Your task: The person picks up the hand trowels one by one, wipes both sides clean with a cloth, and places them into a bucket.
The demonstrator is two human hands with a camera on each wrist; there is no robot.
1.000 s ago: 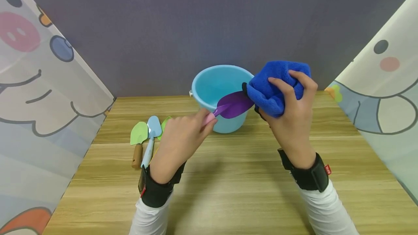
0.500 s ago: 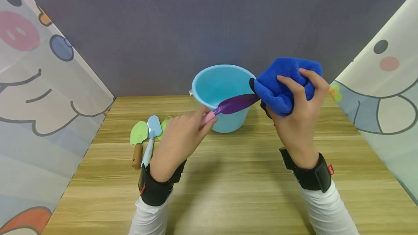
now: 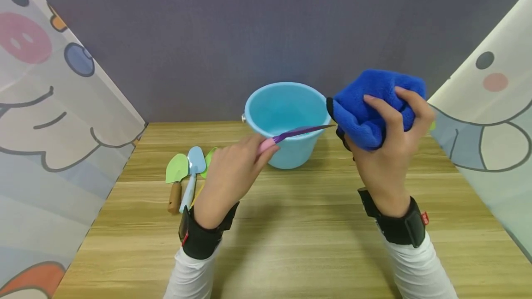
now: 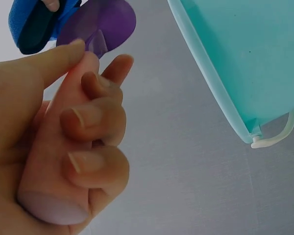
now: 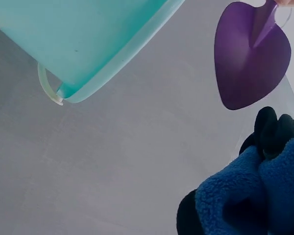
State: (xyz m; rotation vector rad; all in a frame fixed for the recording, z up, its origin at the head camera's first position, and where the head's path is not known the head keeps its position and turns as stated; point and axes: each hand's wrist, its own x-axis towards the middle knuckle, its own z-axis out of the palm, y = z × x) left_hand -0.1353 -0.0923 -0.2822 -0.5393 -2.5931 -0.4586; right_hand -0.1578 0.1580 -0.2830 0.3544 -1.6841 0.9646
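My left hand (image 3: 230, 174) grips the pink handle of a small garden trowel (image 4: 59, 147), fingers curled round it. Its purple blade (image 5: 252, 56) points right in the head view, seen nearly edge-on in front of the bucket's rim. A bunched blue cloth (image 3: 376, 105) with black edging is held in my right hand (image 3: 395, 151), fingers spread over it and bent. In the right wrist view a gap shows between blade and cloth. Behind the trowel stands a light blue bucket (image 3: 295, 151) on the table; nothing shows in the visible part of its inside.
Left of my left hand lie a green trowel with a brown handle (image 3: 175, 193), a light blue trowel (image 3: 196, 160) and a green tool (image 3: 209, 158), partly hidden by the hand. The wooden table (image 3: 316, 239) meets a grey wall (image 3: 266, 26) at the back.
My right hand has moved right with the cloth, uncovering the blade's tip. The trowel has turned from showing its broad face to nearly edge-on, while my left hand stays about in place.
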